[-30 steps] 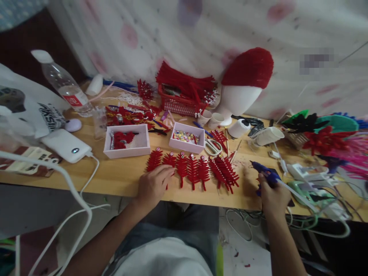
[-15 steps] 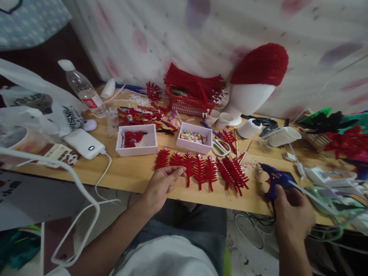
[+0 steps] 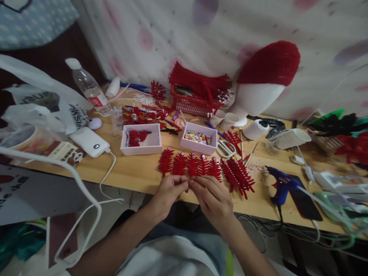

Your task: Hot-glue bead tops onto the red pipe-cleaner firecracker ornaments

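My left hand (image 3: 169, 193) and my right hand (image 3: 214, 197) meet fingertip to fingertip over the table's front edge. Both are closed in a pinch; what sits between the fingers is too small and hidden to name. Just beyond them lies a row of red feather-shaped pieces (image 3: 179, 164), several topped with a small round bead. At the row's right end, overlapping red pieces (image 3: 238, 174) carry strings of pearly beads. A blue glue gun (image 3: 281, 186) with a small red light lies on the table to the right, apart from my right hand.
Behind the row stand a white box of red pieces and pearls (image 3: 140, 149) and a white box of colourful beads (image 3: 198, 145). Scissors (image 3: 226, 148) lie beside them. Farther back are a red basket (image 3: 195, 105) and a white head form (image 3: 258, 97). A phone (image 3: 306, 201) lies right.
My right hand has let go of the glue gun, leaving it on the table, and has moved left to meet my left hand. The phone is now uncovered.
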`<state>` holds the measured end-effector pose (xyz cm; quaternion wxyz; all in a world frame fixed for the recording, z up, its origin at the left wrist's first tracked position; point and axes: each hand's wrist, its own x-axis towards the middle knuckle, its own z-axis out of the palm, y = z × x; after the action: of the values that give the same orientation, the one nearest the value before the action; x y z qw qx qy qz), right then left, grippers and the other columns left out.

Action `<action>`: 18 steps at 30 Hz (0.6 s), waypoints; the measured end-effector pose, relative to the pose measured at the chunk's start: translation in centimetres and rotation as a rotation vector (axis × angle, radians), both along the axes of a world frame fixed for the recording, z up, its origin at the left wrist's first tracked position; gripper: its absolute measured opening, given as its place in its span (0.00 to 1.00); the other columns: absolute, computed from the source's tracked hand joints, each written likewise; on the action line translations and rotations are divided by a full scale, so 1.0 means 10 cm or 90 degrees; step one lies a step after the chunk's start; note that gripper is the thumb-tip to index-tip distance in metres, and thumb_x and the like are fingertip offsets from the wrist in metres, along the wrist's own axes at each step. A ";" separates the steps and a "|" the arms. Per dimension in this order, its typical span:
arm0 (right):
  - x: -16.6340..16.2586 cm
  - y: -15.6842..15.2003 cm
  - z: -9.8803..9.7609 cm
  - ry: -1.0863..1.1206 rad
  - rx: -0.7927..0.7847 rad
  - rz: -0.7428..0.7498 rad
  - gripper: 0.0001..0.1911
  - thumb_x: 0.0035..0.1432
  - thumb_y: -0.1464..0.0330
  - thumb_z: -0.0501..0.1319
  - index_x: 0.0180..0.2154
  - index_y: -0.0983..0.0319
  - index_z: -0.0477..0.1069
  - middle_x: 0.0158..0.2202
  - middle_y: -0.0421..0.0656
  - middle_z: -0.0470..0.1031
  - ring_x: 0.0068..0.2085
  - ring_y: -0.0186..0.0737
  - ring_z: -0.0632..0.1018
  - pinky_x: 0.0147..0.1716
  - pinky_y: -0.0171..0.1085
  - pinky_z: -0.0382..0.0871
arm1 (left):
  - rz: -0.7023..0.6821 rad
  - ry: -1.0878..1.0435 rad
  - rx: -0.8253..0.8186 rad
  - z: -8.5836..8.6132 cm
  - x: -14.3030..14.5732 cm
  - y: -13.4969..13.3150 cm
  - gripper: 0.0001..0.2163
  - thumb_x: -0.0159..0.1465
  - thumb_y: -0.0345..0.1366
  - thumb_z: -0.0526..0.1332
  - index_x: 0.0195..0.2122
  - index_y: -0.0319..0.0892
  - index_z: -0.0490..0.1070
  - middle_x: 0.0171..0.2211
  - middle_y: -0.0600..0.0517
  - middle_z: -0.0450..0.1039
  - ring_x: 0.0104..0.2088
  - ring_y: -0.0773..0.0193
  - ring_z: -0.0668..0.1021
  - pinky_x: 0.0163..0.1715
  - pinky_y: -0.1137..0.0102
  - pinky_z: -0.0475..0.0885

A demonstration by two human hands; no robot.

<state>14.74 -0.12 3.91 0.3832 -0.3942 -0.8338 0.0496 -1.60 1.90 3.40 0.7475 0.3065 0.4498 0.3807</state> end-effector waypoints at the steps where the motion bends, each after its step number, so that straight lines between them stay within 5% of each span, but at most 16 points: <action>1: 0.02 0.03 -0.04 -0.004 -0.001 0.018 0.24 0.63 0.77 0.60 0.59 0.56 0.69 0.46 0.47 0.79 0.47 0.43 0.79 0.47 0.45 0.77 | 0.002 0.000 -0.012 0.00 -0.01 0.01 0.18 0.47 0.48 0.72 0.22 0.39 0.69 0.19 0.59 0.61 0.18 0.76 0.57 0.17 0.76 0.47; 5: 0.10 0.08 -0.12 -0.003 -0.005 0.059 0.23 0.64 0.78 0.59 0.58 0.57 0.69 0.48 0.48 0.79 0.48 0.43 0.79 0.49 0.44 0.77 | 0.001 -0.003 -0.040 -0.02 -0.04 0.04 0.19 0.47 0.49 0.73 0.23 0.38 0.70 0.18 0.60 0.59 0.18 0.77 0.56 0.17 0.77 0.47; 9: 0.03 0.18 -0.12 0.060 -0.038 0.000 0.13 0.64 0.76 0.59 0.47 0.58 0.76 0.42 0.45 0.80 0.42 0.39 0.81 0.43 0.39 0.77 | -0.015 0.043 0.017 -0.07 -0.07 0.08 0.17 0.55 0.50 0.67 0.27 0.38 0.75 0.22 0.55 0.67 0.19 0.74 0.62 0.18 0.77 0.54; 11: -0.04 0.31 -0.11 0.092 -0.084 -0.067 0.09 0.64 0.74 0.59 0.40 0.59 0.78 0.38 0.44 0.81 0.39 0.39 0.81 0.39 0.36 0.76 | -0.007 0.175 0.162 -0.11 -0.09 0.10 0.15 0.61 0.46 0.63 0.35 0.39 0.79 0.27 0.51 0.73 0.23 0.69 0.70 0.23 0.75 0.63; 15: -0.18 0.63 -0.15 0.131 -0.220 -0.214 0.08 0.63 0.71 0.59 0.35 0.59 0.78 0.34 0.42 0.81 0.35 0.40 0.80 0.37 0.36 0.73 | -0.022 0.648 0.506 -0.23 -0.16 0.17 0.16 0.68 0.39 0.56 0.53 0.44 0.77 0.36 0.46 0.78 0.33 0.61 0.78 0.32 0.70 0.70; 18: -0.25 0.81 -0.22 0.120 -0.241 -0.240 0.10 0.63 0.71 0.58 0.37 0.61 0.79 0.36 0.44 0.81 0.36 0.42 0.79 0.39 0.38 0.72 | -0.126 0.874 0.597 -0.29 -0.19 0.21 0.18 0.71 0.39 0.54 0.59 0.45 0.72 0.39 0.45 0.78 0.33 0.59 0.80 0.31 0.69 0.71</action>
<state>12.22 8.02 1.71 0.3811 -0.6006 -0.6823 0.1690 -3.45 4.00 0.52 0.1326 0.7875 0.5714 0.1894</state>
